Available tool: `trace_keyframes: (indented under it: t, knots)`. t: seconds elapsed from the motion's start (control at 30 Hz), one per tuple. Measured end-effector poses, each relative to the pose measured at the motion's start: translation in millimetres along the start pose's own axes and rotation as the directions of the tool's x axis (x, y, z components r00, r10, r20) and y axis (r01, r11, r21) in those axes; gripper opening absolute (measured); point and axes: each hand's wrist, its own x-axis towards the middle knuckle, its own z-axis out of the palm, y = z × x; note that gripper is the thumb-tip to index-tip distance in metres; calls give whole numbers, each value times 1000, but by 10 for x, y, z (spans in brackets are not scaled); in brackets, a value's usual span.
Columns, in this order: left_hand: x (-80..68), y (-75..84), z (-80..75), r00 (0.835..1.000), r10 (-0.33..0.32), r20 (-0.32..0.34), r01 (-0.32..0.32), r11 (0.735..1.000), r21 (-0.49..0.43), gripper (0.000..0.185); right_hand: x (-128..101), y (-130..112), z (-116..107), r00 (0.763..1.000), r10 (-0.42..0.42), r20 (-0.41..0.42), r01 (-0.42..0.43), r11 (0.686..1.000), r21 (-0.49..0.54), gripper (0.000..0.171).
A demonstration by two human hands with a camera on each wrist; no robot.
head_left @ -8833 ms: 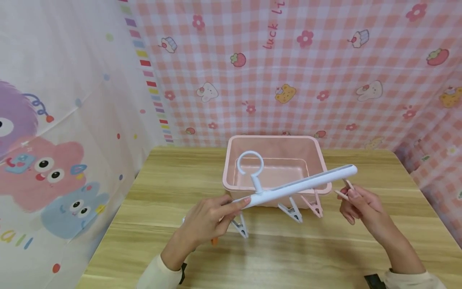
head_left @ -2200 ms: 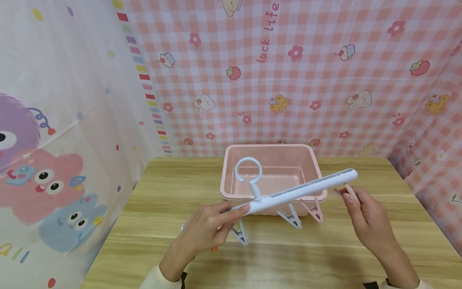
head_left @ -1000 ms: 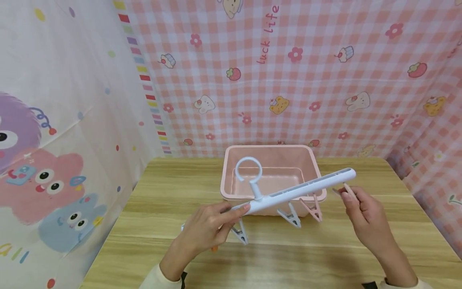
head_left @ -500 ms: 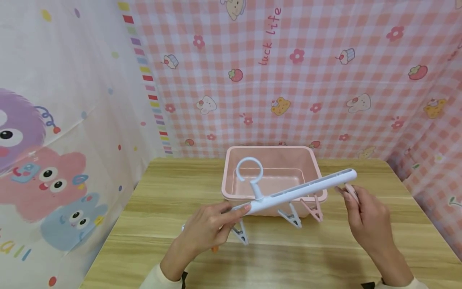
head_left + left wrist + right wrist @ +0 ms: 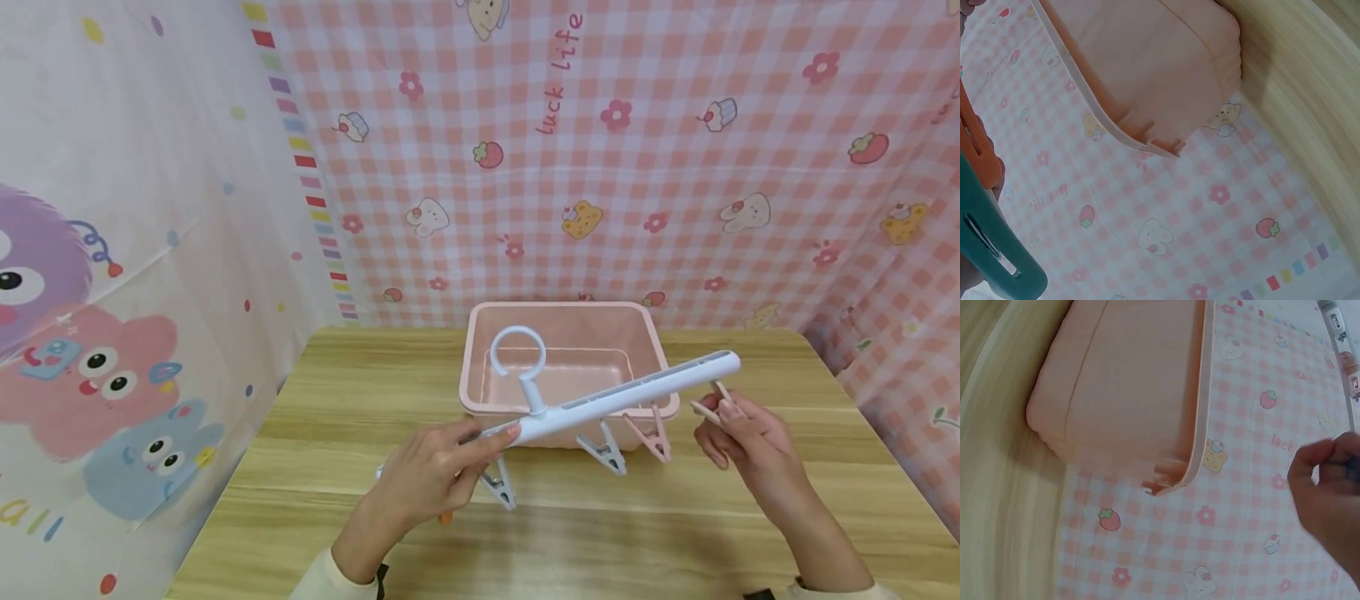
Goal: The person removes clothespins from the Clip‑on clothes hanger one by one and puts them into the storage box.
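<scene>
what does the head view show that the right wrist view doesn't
Only the head view shows the whole white clip hanger with its ring hook and hanging clips, the left hand gripping its lower end, the right hand pinching a pink clip near the raised end, and the open inside of the pink basin.

Only the right wrist view shows the basin's outer wall and the underside of its rim close up.

Both show the basin, the wooden table, the pink checked cloth and the right hand.
</scene>
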Motion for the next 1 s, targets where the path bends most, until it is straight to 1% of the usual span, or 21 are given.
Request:
trace_keyframes:
  t: [0.07, 0.1, 0.13, 0.17, 0.2, 0.27, 0.33, 0.37, 0.4, 0.43, 0.47, 0.5, 0.53, 0.6, 0.63, 0.7, 0.8, 0.83, 0.87, 0.93, 1.0]
  knots:
    - [-2, 1, 3, 1000, -4, 3, 4, 1000, -4, 60, -7, 9, 32, 996, -29, -86, 15, 988, -154, 39]
    - [-3, 1, 7, 1000, -5, 3, 5, 1000, -9, 61, -9, 12, 52, 990, -55, -131, 19, 966, -259, 35]
    - [-4, 1, 9, 1000, -5, 4, 5, 1000, -11, 61, -7, 17, 71, 981, -90, -173, 18, 925, -380, 29]
    - [-5, 1, 11, 1000, -6, 4, 6, 1000, -13, 61, -4, 23, 88, 970, -142, -197, 22, 859, -512, 24]
    - [-6, 2, 13, 1000, -7, 6, 7, 1000, -16, 62, 3, 29, 101, 957, -201, -209, 21, 765, -643, 22]
    - [-4, 5, 11, 1000, -15, 10, 15, 1000, -27, 62, 24, 48, 117, 925, -328, -190, 6, 514, -858, 33]
    - [3, 11, 3, 1000, -25, 19, 26, 999, -38, 61, 51, 73, 117, 885, -447, -133, -9, 269, -963, 48]
    - [6, 13, 1, 999, -30, 23, 31, 999, -45, 61, 66, 86, 117, 861, -499, -100, -20, 163, -986, 56]
    - [12, 16, -3, 999, -36, 26, 37, 998, -51, 60, 82, 98, 115, 835, -545, -74, -36, 82, -996, 61]
    - [19, 20, -8, 999, -37, 28, 39, 998, -52, 59, 98, 112, 114, 806, -590, -50, -46, 22, -999, 62]
    - [25, 20, -9, 999, -33, 28, 35, 998, -50, 58, 115, 121, 109, 775, -631, -31, -57, -21, -998, 61]
    - [33, 22, -9, 999, -25, 29, 26, 998, -53, 57, 131, 130, 104, 742, -671, -17, -67, -49, -997, 60]
    - [34, 22, -6, 999, -19, 31, 21, 998, -57, 56, 144, 137, 103, 713, -702, -10, -74, -62, -995, 59]
    - [33, 21, -1, 1000, -12, 28, 13, 998, -63, 56, 168, 150, 90, 673, -739, -2, -67, -58, -996, 58]
    - [30, 19, 2, 1000, -11, 26, 13, 998, -69, 56, 176, 159, 84, 664, -748, -4, -57, -46, -997, 58]
    - [23, 8, 8, 1000, -18, 18, 19, 996, -85, 58, 167, 169, 62, 681, -732, -30, -43, 1, -999, 61]
    - [12, -18, -2, 999, -42, -14, 40, 994, -101, 60, 103, 180, -2, 738, -671, -76, -24, 86, -996, 65]
    - [9, -29, -10, 999, -47, -26, 44, 994, -103, 60, 67, 181, -36, 765, -639, -82, -13, 112, -994, 66]
    - [5, -41, -17, 998, -51, -36, 47, 994, -103, 60, 27, 177, -79, 800, -594, -84, 2, 143, -990, 66]
    - [-7, -61, -32, 997, -61, -46, 56, 993, -107, 58, -83, 162, -169, 894, -443, -72, 28, 215, -976, 51]
    - [-23, -78, -42, 997, -70, -44, 65, 992, -106, 57, -203, 159, -261, 978, -204, -44, 18, 291, -957, 30]
